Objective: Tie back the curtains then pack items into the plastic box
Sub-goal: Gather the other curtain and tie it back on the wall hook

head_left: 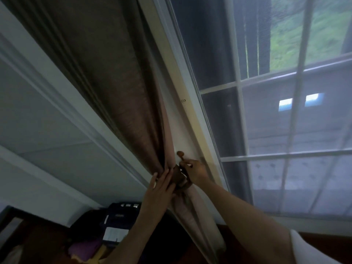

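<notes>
A brown curtain (122, 88) with a pale lining hangs gathered along the left side of the window frame (190, 115). A brown tie-back band (179, 178) wraps the gathered cloth. My left hand (162, 185) lies flat against the bunched curtain and the band, fingers straight. My right hand (194, 171) pinches the band's end just below a small brown wall hook (180, 154) on the frame. No plastic box is in view.
A large paned window (285, 111) with a screen fills the right side. White wall panels (47, 130) run along the left. A dark bag (106, 225) and purple cloth (83, 248) lie low at the left, on dark wood.
</notes>
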